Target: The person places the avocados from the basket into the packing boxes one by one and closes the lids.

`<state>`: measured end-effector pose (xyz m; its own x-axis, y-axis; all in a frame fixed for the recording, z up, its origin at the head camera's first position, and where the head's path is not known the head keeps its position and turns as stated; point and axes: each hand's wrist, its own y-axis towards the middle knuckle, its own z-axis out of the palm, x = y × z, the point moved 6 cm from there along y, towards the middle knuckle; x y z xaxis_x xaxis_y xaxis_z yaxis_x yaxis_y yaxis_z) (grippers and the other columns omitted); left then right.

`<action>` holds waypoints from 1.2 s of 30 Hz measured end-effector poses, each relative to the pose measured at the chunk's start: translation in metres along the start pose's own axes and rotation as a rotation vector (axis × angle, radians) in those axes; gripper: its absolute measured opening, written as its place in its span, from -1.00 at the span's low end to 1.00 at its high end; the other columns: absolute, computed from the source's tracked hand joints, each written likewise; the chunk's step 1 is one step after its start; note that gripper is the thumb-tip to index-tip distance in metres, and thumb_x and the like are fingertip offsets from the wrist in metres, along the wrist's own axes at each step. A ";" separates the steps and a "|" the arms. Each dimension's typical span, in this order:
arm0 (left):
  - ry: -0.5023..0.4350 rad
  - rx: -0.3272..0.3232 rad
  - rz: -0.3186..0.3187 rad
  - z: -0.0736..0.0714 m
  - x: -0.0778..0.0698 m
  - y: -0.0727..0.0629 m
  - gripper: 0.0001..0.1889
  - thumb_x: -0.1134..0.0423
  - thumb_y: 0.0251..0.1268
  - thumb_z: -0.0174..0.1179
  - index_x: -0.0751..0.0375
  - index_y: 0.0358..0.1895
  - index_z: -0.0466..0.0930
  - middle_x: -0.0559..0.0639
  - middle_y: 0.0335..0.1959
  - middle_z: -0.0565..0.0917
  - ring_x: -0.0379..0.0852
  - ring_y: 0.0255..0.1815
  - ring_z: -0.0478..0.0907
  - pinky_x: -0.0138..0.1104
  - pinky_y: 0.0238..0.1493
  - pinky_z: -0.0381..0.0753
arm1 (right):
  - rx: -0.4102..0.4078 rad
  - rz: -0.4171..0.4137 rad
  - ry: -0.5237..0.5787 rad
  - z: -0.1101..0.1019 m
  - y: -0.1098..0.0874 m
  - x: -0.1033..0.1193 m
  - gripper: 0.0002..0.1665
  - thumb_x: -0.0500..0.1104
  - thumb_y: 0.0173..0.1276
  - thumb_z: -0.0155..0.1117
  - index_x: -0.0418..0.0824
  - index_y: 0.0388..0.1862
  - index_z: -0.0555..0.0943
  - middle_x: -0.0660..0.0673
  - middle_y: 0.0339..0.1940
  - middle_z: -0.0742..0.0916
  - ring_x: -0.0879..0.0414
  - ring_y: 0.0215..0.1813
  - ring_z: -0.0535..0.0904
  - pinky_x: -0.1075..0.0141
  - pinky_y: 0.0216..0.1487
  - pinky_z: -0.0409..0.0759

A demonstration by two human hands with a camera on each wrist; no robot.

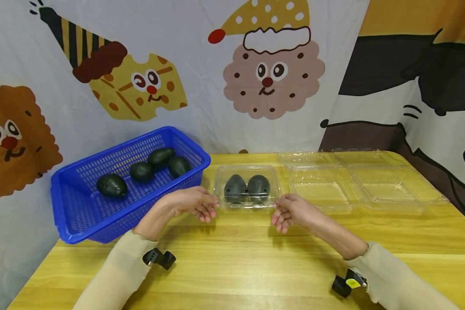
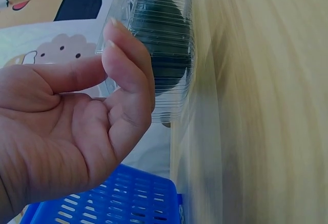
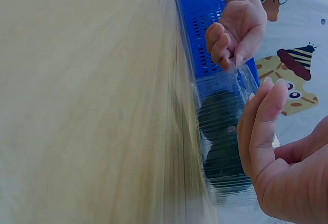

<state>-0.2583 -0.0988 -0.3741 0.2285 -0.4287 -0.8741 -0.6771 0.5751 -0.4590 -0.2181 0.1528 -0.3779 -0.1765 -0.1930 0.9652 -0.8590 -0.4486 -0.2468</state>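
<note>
In the head view, a clear plastic clamshell box (image 1: pixel 246 206) stands on the table with its lid over two dark green avocados (image 1: pixel 258 188). My left hand (image 1: pixel 191 202) pinches the box's front left corner between thumb and forefinger, the other fingers curled below. At the front right corner, my right hand (image 1: pixel 294 212) pinches the rim in the same way. The left wrist view shows an avocado (image 2: pixel 160 42) through the ribbed side wall, just beyond the fingertips. In the right wrist view both hands are at the box's edge.
A blue perforated basket (image 1: pixel 129 219) holding several avocados (image 1: pixel 112 185) stands to the left. Several open clear plastic boxes (image 1: pixel 321 189) lie at the right back of the wooden table (image 1: pixel 232 267). A printed cloth (image 1: pixel 201 86) hangs behind the table.
</note>
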 end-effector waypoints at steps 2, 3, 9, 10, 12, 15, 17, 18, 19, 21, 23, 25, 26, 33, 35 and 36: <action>0.005 -0.002 0.000 0.000 0.000 0.000 -0.72 0.30 0.60 -0.06 0.53 -0.08 0.50 0.04 -0.45 0.63 -0.14 -0.48 0.61 -0.40 -0.40 0.61 | -0.003 0.000 0.003 0.000 0.000 0.000 -0.72 -0.25 0.67 -0.29 -0.48 -0.05 0.30 -0.16 -0.45 0.67 0.13 -0.52 0.59 0.35 -0.48 0.63; 0.008 -0.003 0.001 0.000 0.000 0.000 -0.73 0.30 0.60 -0.06 0.53 -0.08 0.50 0.04 -0.45 0.62 -0.14 -0.48 0.60 -0.40 -0.40 0.61 | -0.005 0.001 0.005 0.000 0.000 0.000 -0.72 -0.25 0.67 -0.30 -0.48 -0.05 0.30 -0.16 -0.45 0.67 0.14 -0.52 0.59 0.35 -0.48 0.63; 0.014 -0.013 0.008 0.001 -0.001 -0.001 -0.74 0.33 0.58 -0.06 0.53 -0.09 0.51 0.03 -0.47 0.60 -0.15 -0.49 0.59 -0.41 -0.41 0.60 | -0.013 0.009 0.021 0.000 0.000 -0.001 -0.73 -0.25 0.68 -0.31 -0.48 -0.05 0.28 -0.17 -0.44 0.66 0.14 -0.52 0.60 0.36 -0.48 0.62; 0.014 -0.014 0.009 0.001 -0.001 -0.001 -0.74 0.33 0.57 -0.06 0.53 -0.10 0.51 0.03 -0.47 0.59 -0.15 -0.49 0.59 -0.41 -0.41 0.59 | -0.014 0.011 0.022 0.000 0.000 -0.001 -0.73 -0.25 0.68 -0.31 -0.48 -0.05 0.28 -0.17 -0.44 0.66 0.14 -0.51 0.60 0.36 -0.48 0.62; 0.009 -0.017 0.012 0.001 -0.001 -0.001 -0.75 0.34 0.57 -0.06 0.53 -0.10 0.51 0.02 -0.48 0.58 -0.16 -0.50 0.58 -0.42 -0.42 0.59 | -0.019 0.013 0.025 0.000 0.000 -0.001 -0.74 -0.26 0.68 -0.31 -0.48 -0.04 0.28 -0.17 -0.44 0.66 0.14 -0.51 0.60 0.37 -0.47 0.62; 0.002 -0.020 0.018 0.000 -0.001 -0.001 -0.75 0.35 0.57 -0.07 0.54 -0.11 0.51 0.02 -0.49 0.57 -0.17 -0.51 0.58 -0.42 -0.43 0.58 | -0.026 0.016 0.022 0.000 0.000 -0.001 -0.75 -0.28 0.67 -0.30 -0.49 -0.03 0.27 -0.17 -0.43 0.66 0.14 -0.51 0.59 0.37 -0.47 0.62; -0.005 -0.025 0.018 0.000 0.000 0.000 -0.75 0.36 0.58 -0.08 0.54 -0.11 0.50 0.01 -0.49 0.56 -0.17 -0.51 0.58 -0.43 -0.44 0.57 | -0.030 0.018 0.021 0.000 0.000 0.000 -0.75 -0.29 0.67 -0.30 -0.50 0.00 0.26 -0.17 -0.42 0.66 0.14 -0.50 0.59 0.37 -0.46 0.62; -0.005 -0.027 0.018 -0.001 0.000 0.001 -0.75 0.36 0.58 -0.08 0.54 -0.10 0.50 0.01 -0.49 0.55 -0.17 -0.50 0.57 -0.42 -0.44 0.57 | -0.031 0.018 0.021 0.000 0.000 0.000 -0.74 -0.29 0.66 -0.31 -0.51 0.00 0.26 -0.17 -0.42 0.66 0.14 -0.50 0.59 0.37 -0.46 0.62; -0.007 -0.031 0.018 -0.001 0.000 0.001 -0.75 0.36 0.58 -0.09 0.54 -0.10 0.50 0.01 -0.49 0.55 -0.16 -0.50 0.57 -0.42 -0.44 0.57 | -0.032 0.019 0.021 0.000 0.000 0.000 -0.74 -0.29 0.66 -0.31 -0.51 0.01 0.26 -0.17 -0.42 0.66 0.14 -0.50 0.59 0.37 -0.46 0.61; -0.007 -0.034 0.020 -0.001 0.000 0.002 -0.76 0.36 0.57 -0.09 0.54 -0.09 0.49 0.00 -0.49 0.55 -0.17 -0.50 0.57 -0.43 -0.43 0.57 | -0.034 0.022 0.025 0.000 -0.001 0.000 -0.74 -0.30 0.66 -0.32 -0.52 0.03 0.24 -0.17 -0.41 0.66 0.15 -0.49 0.59 0.38 -0.45 0.61; -0.009 -0.037 0.021 -0.001 0.000 0.002 -0.76 0.37 0.56 -0.08 0.54 -0.08 0.49 -0.01 -0.49 0.54 -0.17 -0.50 0.57 -0.43 -0.43 0.57 | -0.037 0.024 0.029 0.000 -0.001 0.000 -0.74 -0.31 0.65 -0.32 -0.53 0.04 0.24 -0.17 -0.41 0.66 0.15 -0.49 0.59 0.39 -0.45 0.61; -0.009 -0.036 0.025 -0.001 0.000 0.003 -0.77 0.37 0.56 -0.08 0.54 -0.09 0.49 -0.01 -0.49 0.54 -0.17 -0.50 0.57 -0.43 -0.43 0.57 | -0.039 0.026 0.033 0.000 -0.001 0.000 -0.75 -0.32 0.65 -0.33 -0.53 0.05 0.23 -0.17 -0.41 0.66 0.15 -0.49 0.59 0.39 -0.45 0.61; -0.008 -0.035 0.027 -0.001 0.000 0.003 -0.77 0.37 0.56 -0.08 0.53 -0.09 0.49 -0.01 -0.50 0.54 -0.17 -0.50 0.57 -0.43 -0.43 0.57 | -0.040 0.026 0.035 0.000 -0.001 0.000 -0.75 -0.32 0.65 -0.33 -0.53 0.05 0.23 -0.17 -0.41 0.66 0.15 -0.49 0.59 0.39 -0.45 0.61; -0.001 -0.042 0.021 -0.001 0.001 0.004 -0.77 0.37 0.57 -0.08 0.53 -0.10 0.49 -0.02 -0.51 0.54 -0.17 -0.51 0.56 -0.43 -0.44 0.56 | -0.033 0.023 0.034 -0.001 0.000 -0.001 -0.75 -0.32 0.64 -0.33 -0.53 0.06 0.22 -0.16 -0.41 0.66 0.15 -0.49 0.59 0.39 -0.45 0.61; 0.001 -0.044 0.019 -0.001 0.000 0.004 -0.77 0.37 0.57 -0.08 0.53 -0.10 0.49 -0.01 -0.51 0.54 -0.17 -0.51 0.56 -0.43 -0.44 0.57 | -0.030 0.022 0.033 -0.001 0.000 -0.001 -0.74 -0.32 0.64 -0.33 -0.53 0.06 0.22 -0.16 -0.41 0.66 0.15 -0.49 0.59 0.39 -0.45 0.61; 0.000 -0.046 0.018 -0.001 0.000 0.004 -0.77 0.37 0.57 -0.08 0.53 -0.10 0.49 -0.01 -0.51 0.54 -0.16 -0.51 0.56 -0.43 -0.44 0.57 | -0.029 0.022 0.033 -0.001 0.000 -0.001 -0.74 -0.31 0.65 -0.33 -0.53 0.06 0.22 -0.16 -0.41 0.66 0.15 -0.49 0.59 0.38 -0.45 0.61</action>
<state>-0.2619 -0.0976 -0.3761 0.2164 -0.4184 -0.8821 -0.7129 0.5496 -0.4356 -0.2184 0.1537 -0.3786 -0.2107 -0.1736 0.9620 -0.8683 -0.4188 -0.2657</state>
